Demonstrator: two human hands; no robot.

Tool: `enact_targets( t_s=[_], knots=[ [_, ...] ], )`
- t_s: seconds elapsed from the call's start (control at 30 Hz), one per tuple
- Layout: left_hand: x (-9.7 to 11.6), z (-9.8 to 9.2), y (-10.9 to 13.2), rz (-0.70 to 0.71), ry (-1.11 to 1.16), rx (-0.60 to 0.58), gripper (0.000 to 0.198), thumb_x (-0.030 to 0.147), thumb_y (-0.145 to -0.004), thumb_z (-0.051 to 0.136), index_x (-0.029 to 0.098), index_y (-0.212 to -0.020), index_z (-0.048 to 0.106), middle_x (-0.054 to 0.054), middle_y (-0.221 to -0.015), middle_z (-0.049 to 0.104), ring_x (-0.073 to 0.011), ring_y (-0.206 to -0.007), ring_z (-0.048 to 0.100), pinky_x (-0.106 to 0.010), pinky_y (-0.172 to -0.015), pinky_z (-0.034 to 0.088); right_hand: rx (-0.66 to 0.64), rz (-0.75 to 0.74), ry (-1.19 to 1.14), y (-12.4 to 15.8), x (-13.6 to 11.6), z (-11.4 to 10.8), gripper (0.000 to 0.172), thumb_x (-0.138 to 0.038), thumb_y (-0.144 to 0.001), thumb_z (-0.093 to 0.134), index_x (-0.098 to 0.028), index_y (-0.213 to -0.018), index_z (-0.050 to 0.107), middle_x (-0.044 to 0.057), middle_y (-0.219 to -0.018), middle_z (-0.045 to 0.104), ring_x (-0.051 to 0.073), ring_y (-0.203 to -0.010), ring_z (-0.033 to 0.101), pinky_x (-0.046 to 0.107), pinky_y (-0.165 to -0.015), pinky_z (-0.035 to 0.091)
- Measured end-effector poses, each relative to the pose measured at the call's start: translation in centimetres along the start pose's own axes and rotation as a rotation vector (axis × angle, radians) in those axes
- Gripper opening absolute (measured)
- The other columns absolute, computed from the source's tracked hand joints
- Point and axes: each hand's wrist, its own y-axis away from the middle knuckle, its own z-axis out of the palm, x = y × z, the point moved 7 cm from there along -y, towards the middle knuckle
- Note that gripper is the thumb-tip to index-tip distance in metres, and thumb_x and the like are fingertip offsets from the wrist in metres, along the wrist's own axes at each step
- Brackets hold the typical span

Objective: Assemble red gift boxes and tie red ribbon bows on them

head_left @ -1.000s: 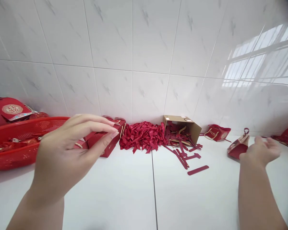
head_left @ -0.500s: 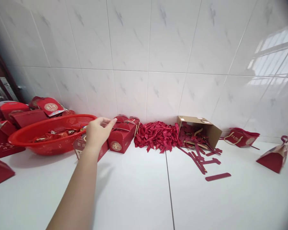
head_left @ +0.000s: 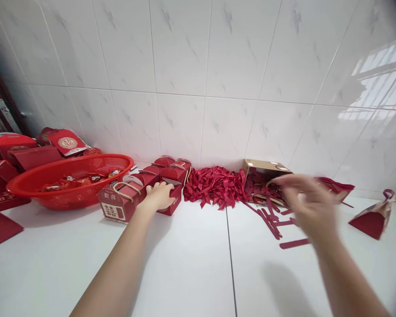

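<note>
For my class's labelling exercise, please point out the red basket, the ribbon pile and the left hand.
Red basket [head_left: 72,201]: head view, on its outer front wall.
Ribbon pile [head_left: 215,186]: head view, on its middle.
Left hand [head_left: 158,197]: head view, on the back of the hand.

Left fingers [head_left: 167,190] at a red box [head_left: 175,204], blurred right fingers [head_left: 292,181] raised, red basket [head_left: 69,200], ribbon heap [head_left: 214,186], white table [head_left: 191,273]

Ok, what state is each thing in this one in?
Left hand: on a red gift box
Right hand: raised, blurred, grip unclear
Red perforated basket: upright, with wrapped sweets inside
Double-happiness gift box: upright, rope handle on top
Ribbons: loosely heaped
Cardboard box: on its side, open
Burgundy strips: spilling out
Triangular box: standing, loop up
</note>
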Motion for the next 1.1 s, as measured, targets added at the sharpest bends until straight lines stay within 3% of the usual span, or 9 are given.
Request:
enact_targets(
  t_s=[0.1, 0.2, 0.3, 0.4, 0.53, 0.67, 0.83, 0.93, 1.1],
  knots=[
    [2.3, -0.3, 1.2, 0.109, 0.018, -0.126, 0.045, 0.025, -0.067, 0.057, 0.024, -0.111, 0.06, -0.012, -0.114, 0.058, -0.0331, -0.105, 0.053, -0.046, -0.089, 0.039, -0.417, -0.075, 0.171, 3.1, -0.4, 8.6, 0.039, -0.001, -0.079, 0.038, -0.023, -0.094, 0.066, 0.006, -0.098, 0.067, 0.022, -0.094, 0.062, 0.037, -0.082, 0.051],
    [5.7, -0.4, 3.0, 0.287, 0.084, -0.262, 0.049, 0.014, -0.06, 0.058, 0.03, -0.107, 0.061, -0.003, -0.112, 0.06, -0.0233, -0.099, 0.058, -0.03, -0.08, 0.046, -0.52, -0.083, 0.215, 6.2, 1.2, 14.2, 0.05, 0.005, -0.069, 0.04, -0.025, -0.099, 0.067, 0.007, -0.114, 0.065, 0.028, -0.106, 0.059, 0.041, -0.084, 0.05],
    [9.5, -1.0, 5.4, 0.547, 0.238, -0.416, 0.04, 0.01, -0.063, 0.054, 0.026, -0.098, 0.064, 0.0, -0.107, 0.064, -0.0191, -0.098, 0.058, -0.025, -0.078, 0.046, -0.61, -0.056, 0.196, 8.3, 3.6, 16.8, 0.051, -0.003, -0.074, 0.044, -0.029, -0.114, 0.061, 0.003, -0.139, 0.047, 0.031, -0.129, 0.041, 0.048, -0.098, 0.041],
    [11.6, -3.0, 7.3, 0.687, 0.442, -0.451, 0.021, 0.016, -0.074, 0.053, 0.022, -0.091, 0.064, 0.0, -0.099, 0.067, -0.0171, -0.094, 0.06, -0.026, -0.082, 0.045, -0.664, 0.004, 0.12, 8.9, 5.2, 17.4, 0.045, -0.009, -0.08, 0.042, -0.03, -0.115, 0.061, 0.003, -0.134, 0.051, 0.029, -0.13, 0.039, 0.049, -0.104, 0.036],
    [10.8, -5.8, 7.7, 0.593, 0.527, -0.27, 0.018, 0.034, -0.081, 0.052, 0.022, -0.09, 0.063, -0.001, -0.097, 0.067, -0.0174, -0.093, 0.06, -0.026, -0.079, 0.046, -0.632, 0.016, 0.057, 8.7, 4.7, 16.7, 0.04, -0.009, -0.08, 0.041, -0.029, -0.106, 0.064, 0.005, -0.113, 0.065, 0.027, -0.111, 0.057, 0.042, -0.096, 0.045],
    [9.1, -6.2, 7.3, 0.47, 0.428, -0.191, 0.022, 0.041, -0.081, 0.051, 0.024, -0.089, 0.063, -0.001, -0.094, 0.066, -0.019, -0.09, 0.06, -0.028, -0.075, 0.046, -0.562, 0.009, 0.007, 8.3, 3.3, 15.5, 0.049, -0.006, -0.08, 0.038, -0.031, -0.117, 0.057, 0.005, -0.107, 0.065, 0.025, -0.103, 0.06, 0.04, -0.088, 0.051],
    [9.0, -6.3, 7.0, 0.448, 0.441, -0.138, 0.025, 0.042, -0.08, 0.051, 0.023, -0.09, 0.063, -0.002, -0.092, 0.067, -0.0197, -0.087, 0.061, -0.029, -0.075, 0.047, -0.274, -0.028, -0.038, 5.2, 2.5, 12.2, 0.044, -0.005, -0.078, 0.04, -0.026, -0.11, 0.061, 0.008, -0.091, 0.066, 0.026, -0.089, 0.062, 0.044, -0.082, 0.052],
    [9.3, -6.8, 7.1, 0.458, 0.496, -0.094, 0.023, 0.039, -0.08, 0.052, 0.023, -0.092, 0.062, -0.002, -0.091, 0.067, -0.0194, -0.087, 0.061, -0.03, -0.078, 0.048, -0.056, -0.029, -0.028, 2.5, 1.2, 8.4, 0.036, -0.012, -0.084, 0.042, -0.02, -0.113, 0.06, 0.009, -0.088, 0.066, 0.024, -0.09, 0.061, 0.045, -0.087, 0.049],
    [9.1, -6.7, 6.9, 0.439, 0.492, -0.083, 0.023, 0.039, -0.079, 0.052, 0.024, -0.093, 0.063, -0.001, -0.092, 0.068, -0.0199, -0.089, 0.062, -0.03, -0.079, 0.048, 0.416, 0.041, -0.258, 0.5, -2.5, -1.9, 0.037, -0.02, -0.082, 0.059, -0.019, -0.118, 0.056, 0.004, -0.085, 0.065, 0.023, -0.101, 0.062, 0.044, -0.092, 0.048]
  ],
)
